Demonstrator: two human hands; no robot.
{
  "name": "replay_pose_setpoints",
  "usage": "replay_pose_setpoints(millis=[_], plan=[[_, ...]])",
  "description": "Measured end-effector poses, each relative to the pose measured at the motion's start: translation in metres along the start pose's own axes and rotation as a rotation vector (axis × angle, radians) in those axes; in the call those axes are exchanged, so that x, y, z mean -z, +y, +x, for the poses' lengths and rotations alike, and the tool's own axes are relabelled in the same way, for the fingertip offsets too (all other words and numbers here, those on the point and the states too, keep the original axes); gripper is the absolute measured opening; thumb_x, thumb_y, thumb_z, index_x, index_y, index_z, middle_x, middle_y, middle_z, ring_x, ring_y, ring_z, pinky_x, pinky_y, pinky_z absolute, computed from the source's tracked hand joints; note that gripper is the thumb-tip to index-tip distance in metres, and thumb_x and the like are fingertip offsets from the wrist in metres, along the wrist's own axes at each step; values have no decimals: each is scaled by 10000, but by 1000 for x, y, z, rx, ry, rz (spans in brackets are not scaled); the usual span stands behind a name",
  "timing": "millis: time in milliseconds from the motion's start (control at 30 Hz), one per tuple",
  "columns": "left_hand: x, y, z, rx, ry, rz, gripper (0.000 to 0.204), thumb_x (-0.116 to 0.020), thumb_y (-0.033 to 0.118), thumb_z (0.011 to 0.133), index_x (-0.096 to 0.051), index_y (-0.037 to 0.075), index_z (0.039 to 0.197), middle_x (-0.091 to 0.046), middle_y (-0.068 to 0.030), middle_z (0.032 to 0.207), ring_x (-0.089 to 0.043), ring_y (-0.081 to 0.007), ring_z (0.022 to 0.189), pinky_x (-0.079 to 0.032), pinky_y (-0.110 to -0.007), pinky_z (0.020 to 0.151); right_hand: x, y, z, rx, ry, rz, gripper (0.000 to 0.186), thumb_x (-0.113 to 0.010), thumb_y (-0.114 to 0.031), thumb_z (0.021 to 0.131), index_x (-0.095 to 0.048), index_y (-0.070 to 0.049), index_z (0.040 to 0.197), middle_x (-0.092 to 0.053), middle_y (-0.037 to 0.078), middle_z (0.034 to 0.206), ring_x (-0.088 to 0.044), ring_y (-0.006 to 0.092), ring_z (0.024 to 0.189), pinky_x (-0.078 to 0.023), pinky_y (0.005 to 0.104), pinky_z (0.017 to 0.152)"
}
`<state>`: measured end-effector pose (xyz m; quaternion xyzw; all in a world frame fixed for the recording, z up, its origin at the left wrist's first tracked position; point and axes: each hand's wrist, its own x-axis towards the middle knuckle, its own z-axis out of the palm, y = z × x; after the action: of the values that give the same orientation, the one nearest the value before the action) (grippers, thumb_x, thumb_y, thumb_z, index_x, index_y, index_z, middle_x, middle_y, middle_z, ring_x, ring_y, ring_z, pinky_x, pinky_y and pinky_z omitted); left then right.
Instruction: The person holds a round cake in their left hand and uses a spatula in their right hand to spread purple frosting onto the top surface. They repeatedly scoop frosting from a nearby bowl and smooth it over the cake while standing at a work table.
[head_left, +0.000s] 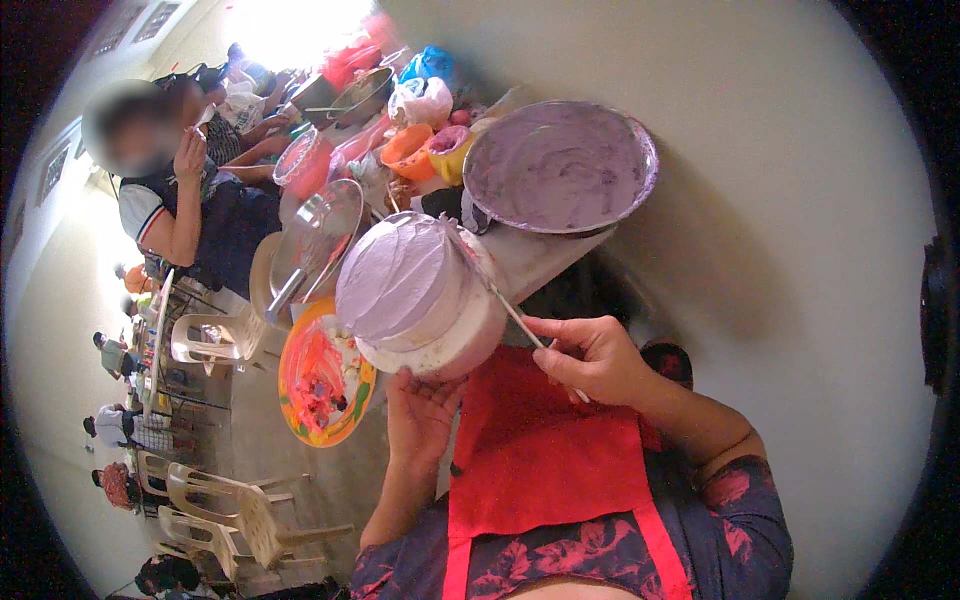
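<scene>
A round cake (395, 275) coated in lavender frosting stands in front of me on a round white base (450, 340). My left hand (425, 410) supports that base from below at its near edge, its fingers partly hidden beneath. Between the thumb and fingers of my right hand (590, 355) is a thin-handled spatula (515, 318). Its far end reaches the right side of the cake, where frosting is smeared. Beyond the cake, to the right, a large round pan (650, 185) has purple frosting spread over its inside.
Left of the cake are an orange-rimmed plate (290, 405) with red and white frosting and a bowl with a whisk (290, 290). Orange (407, 155) and yellow containers, bags and bowls crowd the table farther back. People sit at the far left, near plastic chairs (225, 335). A wall (800, 250) rises at right.
</scene>
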<state>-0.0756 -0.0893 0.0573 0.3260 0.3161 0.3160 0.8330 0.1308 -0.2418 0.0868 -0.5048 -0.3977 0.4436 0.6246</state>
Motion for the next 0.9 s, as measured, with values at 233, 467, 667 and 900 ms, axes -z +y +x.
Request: replay_pose_setpoints(millis=[233, 467, 667, 900], plan=[[-18, -12, -8, 30, -56, 27, 504, -464, 405, 888, -412, 33, 1224, -523, -135, 1139, -523, -293, 1075, -435, -445, 908, -5, 2, -2, 41, 12, -32, 409, -596, -140, 858, -519, -41, 1247, -583, -25, 634, -469, 20, 457, -398, 207, 413], [1, 10, 6, 8, 35, 4, 675, -510, 480, 814, -356, 33, 1296, -456, -145, 1252, -504, -297, 1109, -437, -481, 901, -3, 2, 0, 84, 19, -91, 410, -603, -142, 853, -523, -38, 1241, -585, -19, 625, -477, 20, 460, -408, 211, 421], [1, 10, 6, -14, 27, 28, 648, -540, 417, 812, -351, 33, 1297, -431, -145, 1278, -492, -305, 1130, -433, -469, 942, -7, 4, -1, 34, -6, -31, 414, -603, -142, 854, -518, -33, 1245, -602, -11, 670, -481, 23, 471, -408, 215, 423], [-19, -8, -5, -30, 0, -102, 574, -533, 316, 831, -341, 28, 1288, -421, -142, 1272, -449, -304, 1174, -405, -467, 984, -10, -1, -9, 58, -13, -87, 419, -595, -128, 852, -512, -35, 1253, -607, -14, 691, -486, 20, 501, -421, 212, 452]])
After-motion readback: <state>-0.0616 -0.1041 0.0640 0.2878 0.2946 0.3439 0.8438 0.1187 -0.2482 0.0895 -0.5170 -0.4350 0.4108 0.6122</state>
